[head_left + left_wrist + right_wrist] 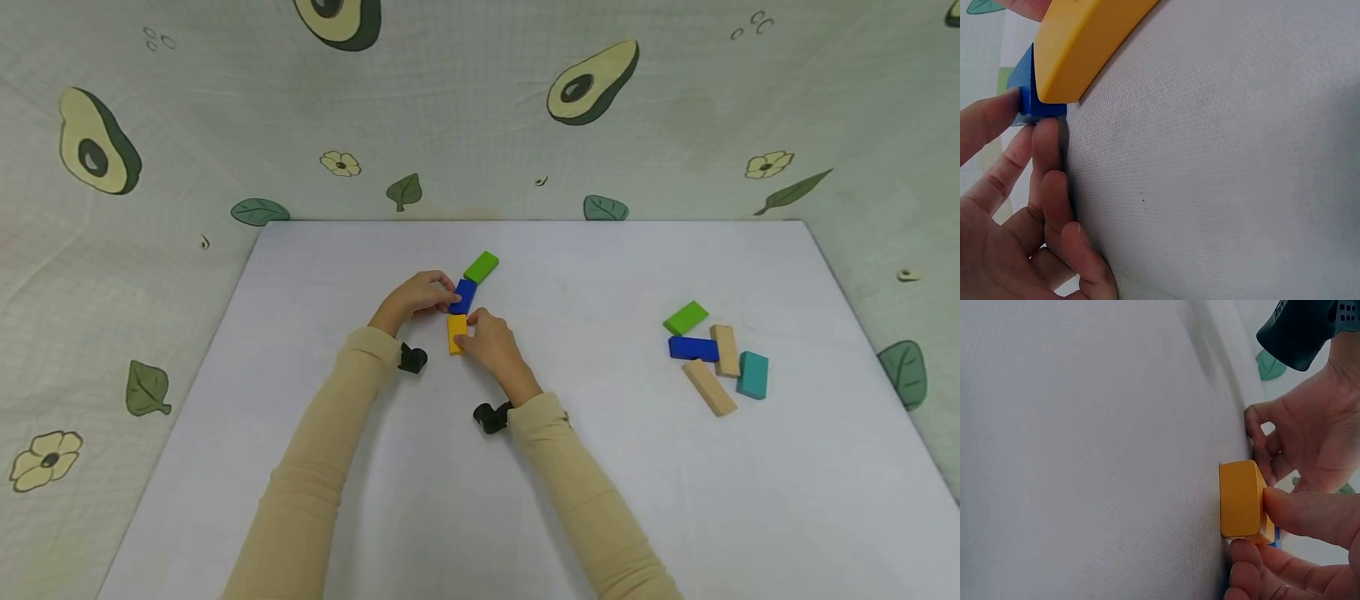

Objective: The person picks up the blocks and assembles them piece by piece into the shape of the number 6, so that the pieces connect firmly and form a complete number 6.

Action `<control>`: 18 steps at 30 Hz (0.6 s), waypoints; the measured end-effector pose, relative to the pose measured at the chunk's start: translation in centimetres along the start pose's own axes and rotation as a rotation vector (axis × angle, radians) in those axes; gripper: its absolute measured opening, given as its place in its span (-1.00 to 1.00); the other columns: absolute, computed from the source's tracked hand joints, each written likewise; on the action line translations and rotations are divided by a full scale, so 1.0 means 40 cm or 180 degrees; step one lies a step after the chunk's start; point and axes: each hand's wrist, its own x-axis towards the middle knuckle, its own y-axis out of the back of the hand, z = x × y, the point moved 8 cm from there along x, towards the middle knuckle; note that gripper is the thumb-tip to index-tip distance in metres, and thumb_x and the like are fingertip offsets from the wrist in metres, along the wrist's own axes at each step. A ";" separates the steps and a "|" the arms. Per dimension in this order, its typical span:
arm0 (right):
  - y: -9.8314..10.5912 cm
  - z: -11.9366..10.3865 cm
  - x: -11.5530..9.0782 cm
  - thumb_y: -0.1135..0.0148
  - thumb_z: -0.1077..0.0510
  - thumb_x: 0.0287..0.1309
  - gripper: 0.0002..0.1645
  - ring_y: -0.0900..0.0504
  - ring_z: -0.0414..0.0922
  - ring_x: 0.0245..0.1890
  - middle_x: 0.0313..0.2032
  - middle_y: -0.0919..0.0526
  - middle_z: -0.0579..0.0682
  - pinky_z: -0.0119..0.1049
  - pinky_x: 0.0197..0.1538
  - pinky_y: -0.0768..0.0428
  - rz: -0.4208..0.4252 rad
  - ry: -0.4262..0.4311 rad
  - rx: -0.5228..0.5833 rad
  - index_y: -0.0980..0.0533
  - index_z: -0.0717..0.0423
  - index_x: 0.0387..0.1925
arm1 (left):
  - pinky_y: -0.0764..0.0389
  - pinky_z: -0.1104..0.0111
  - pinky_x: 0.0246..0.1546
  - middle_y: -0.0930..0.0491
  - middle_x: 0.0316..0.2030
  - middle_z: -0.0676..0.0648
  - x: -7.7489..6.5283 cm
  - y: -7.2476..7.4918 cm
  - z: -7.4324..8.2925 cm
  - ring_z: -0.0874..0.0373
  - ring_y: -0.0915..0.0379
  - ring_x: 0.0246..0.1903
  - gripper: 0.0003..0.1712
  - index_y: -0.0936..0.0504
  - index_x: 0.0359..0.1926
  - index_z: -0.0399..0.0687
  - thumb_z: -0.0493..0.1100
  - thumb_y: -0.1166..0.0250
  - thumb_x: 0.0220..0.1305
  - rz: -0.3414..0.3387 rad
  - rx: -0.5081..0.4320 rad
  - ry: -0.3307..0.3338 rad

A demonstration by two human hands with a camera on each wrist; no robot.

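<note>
A yellow block point(457, 335), a blue block point(463, 297) and a green block point(482, 267) lie end to end in a bent line on the white table. My left hand point(422, 297) holds the blue block at its left side; thumb and fingertips touch it in the left wrist view. Lower down, my right hand point(492, 343) pinches the yellow block point(1240, 500) between thumb and fingers. The yellow block's end meets the blue block point(1025, 81), which is mostly hidden behind it in the right wrist view. The green block is touched by neither hand.
At the right lies a loose group: a green block point(686, 318), a blue block point(693, 348), two plain wooden blocks point(725, 350) and a teal block point(752, 375). A cloth with avocado prints point(480, 108) borders the white table point(585, 275). Black wrist cameras point(491, 418) hang near both sleeves.
</note>
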 end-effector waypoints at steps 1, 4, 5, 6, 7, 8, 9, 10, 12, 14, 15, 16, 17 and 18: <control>0.000 0.001 0.000 -0.21 0.02 0.17 -0.51 -0.52 -0.02 -0.28 -0.12 -0.59 0.14 -0.22 -0.07 -0.54 0.0001 -0.0003 0.0014 -0.39 0.19 0.05 | -0.22 0.42 -0.44 -0.53 -0.42 -0.05 0.002 0.000 -0.001 0.11 -0.29 -0.40 -0.65 -0.44 -0.03 -0.02 0.01 -0.23 0.23 0.0008 0.0006 -0.0003; -0.001 0.003 -0.001 -0.21 0.01 0.17 -0.50 -0.52 -0.01 -0.25 -0.12 -0.59 0.14 -0.21 -0.06 -0.53 -0.0005 -0.0002 0.0065 -0.38 0.19 0.06 | -0.21 0.42 -0.45 -0.53 -0.43 -0.04 0.006 -0.001 -0.003 0.11 -0.28 -0.42 -0.64 -0.44 -0.03 -0.02 0.02 -0.22 0.23 0.0013 0.0043 -0.0008; 0.000 0.003 -0.002 -0.20 0.01 0.17 -0.50 -0.52 -0.02 -0.25 -0.12 -0.59 0.14 -0.21 -0.06 -0.53 -0.0004 0.0006 0.0084 -0.38 0.19 0.06 | -0.21 0.42 -0.46 -0.53 -0.43 -0.04 0.006 -0.001 -0.003 0.11 -0.28 -0.42 -0.64 -0.44 -0.03 -0.02 0.02 -0.22 0.23 0.0016 0.0049 -0.0011; 0.000 0.005 -0.001 -0.20 0.00 0.17 -0.49 -0.51 -0.03 -0.25 -0.14 -0.59 0.14 -0.22 -0.08 -0.52 -0.0004 0.0016 0.0103 -0.37 0.19 0.07 | -0.21 0.42 -0.46 -0.53 -0.43 -0.04 0.006 -0.001 -0.002 0.11 -0.28 -0.42 -0.64 -0.44 -0.03 -0.02 0.02 -0.22 0.23 0.0016 0.0050 -0.0012; 0.001 0.006 -0.002 -0.21 0.00 0.17 -0.48 -0.51 -0.03 -0.27 -0.16 -0.59 0.14 -0.24 -0.11 -0.52 -0.0001 0.0032 0.0118 -0.37 0.19 0.07 | -0.21 0.42 -0.46 -0.54 -0.42 -0.04 0.006 -0.001 -0.001 0.11 -0.28 -0.42 -0.65 -0.44 -0.03 -0.02 0.02 -0.22 0.22 0.0017 0.0043 -0.0014; 0.003 0.007 -0.003 -0.21 0.00 0.17 -0.48 -0.50 -0.05 -0.29 -0.20 -0.59 0.13 -0.27 -0.15 -0.51 0.0006 0.0055 0.0143 -0.37 0.19 0.08 | -0.21 0.43 -0.46 -0.54 -0.42 -0.04 0.004 -0.001 0.000 0.11 -0.29 -0.42 -0.65 -0.44 -0.03 -0.02 0.01 -0.22 0.23 0.0011 0.0044 -0.0016; 0.004 0.010 -0.005 -0.21 0.00 0.17 -0.47 -0.49 -0.06 -0.32 -0.24 -0.58 0.12 -0.30 -0.21 -0.49 0.0009 0.0073 0.0200 -0.37 0.19 0.08 | -0.21 0.43 -0.46 -0.54 -0.41 -0.05 0.004 -0.001 0.001 0.11 -0.29 -0.41 -0.65 -0.44 -0.03 -0.02 0.01 -0.22 0.23 0.0011 0.0037 -0.0014; 0.006 0.013 -0.008 -0.21 0.00 0.17 -0.47 -0.47 -0.08 -0.36 -0.28 -0.57 0.11 -0.33 -0.26 -0.47 0.0026 0.0101 0.0277 -0.37 0.19 0.09 | -0.22 0.43 -0.44 -0.54 -0.41 -0.05 0.003 -0.002 0.002 0.11 -0.29 -0.40 -0.65 -0.45 -0.03 -0.02 0.01 -0.22 0.23 0.0012 0.0032 -0.0012; 0.014 0.021 -0.017 -0.20 0.01 0.17 -0.48 -0.41 -0.12 -0.45 -0.39 -0.52 0.06 -0.38 -0.37 -0.39 0.0094 0.0171 0.0457 -0.36 0.19 0.09 | -0.23 0.42 -0.42 -0.54 -0.39 -0.05 0.002 -0.002 0.003 0.11 -0.30 -0.38 -0.64 -0.45 -0.02 -0.02 0.01 -0.22 0.23 0.0011 0.0032 -0.0009; 0.023 0.029 -0.028 -0.19 0.03 0.17 -0.49 -0.37 -0.14 -0.49 -0.44 -0.46 0.02 -0.41 -0.41 -0.33 0.0182 0.0246 0.0655 -0.37 0.19 0.09 | -0.23 0.42 -0.41 -0.54 -0.38 -0.05 0.001 -0.003 0.004 0.11 -0.29 -0.38 -0.64 -0.44 -0.01 -0.02 0.02 -0.21 0.24 0.0001 0.0030 0.0004; 0.028 0.032 -0.035 -0.19 0.05 0.17 -0.50 -0.36 -0.14 -0.50 -0.45 -0.45 0.02 -0.42 -0.42 -0.32 0.0225 0.0288 0.0751 -0.37 0.20 0.08 | -0.23 0.41 -0.41 -0.54 -0.38 -0.05 0.001 -0.003 0.003 0.11 -0.29 -0.38 -0.64 -0.44 -0.01 -0.02 0.02 -0.21 0.24 -0.0001 0.0033 0.0013; 0.034 0.034 -0.043 -0.19 0.05 0.16 -0.51 -0.36 -0.15 -0.50 -0.45 -0.45 0.01 -0.43 -0.41 -0.33 0.0273 0.0333 0.0816 -0.38 0.20 0.08 | -0.23 0.41 -0.40 -0.54 -0.38 -0.05 0.001 -0.003 0.002 0.11 -0.29 -0.37 -0.63 -0.44 0.00 -0.02 0.02 -0.21 0.24 -0.0008 0.0041 0.0021; 0.041 0.035 -0.051 -0.19 0.06 0.16 -0.51 -0.38 -0.15 -0.48 -0.43 -0.46 0.02 -0.43 -0.40 -0.34 0.0319 0.0378 0.0859 -0.39 0.20 0.08 | -0.23 0.41 -0.40 -0.54 -0.38 -0.05 0.000 -0.003 0.002 0.11 -0.29 -0.37 -0.63 -0.44 0.00 -0.01 0.02 -0.21 0.24 -0.0008 0.0039 0.0027; 0.046 0.036 -0.059 -0.19 0.07 0.16 -0.52 -0.40 -0.14 -0.46 -0.41 -0.48 0.03 -0.42 -0.38 -0.36 0.0354 0.0411 0.0900 -0.39 0.20 0.07 | -0.23 0.41 -0.40 -0.53 -0.37 -0.05 -0.001 -0.002 0.003 0.11 -0.29 -0.37 -0.62 -0.43 0.00 -0.02 0.02 -0.21 0.24 -0.0010 0.0045 0.0025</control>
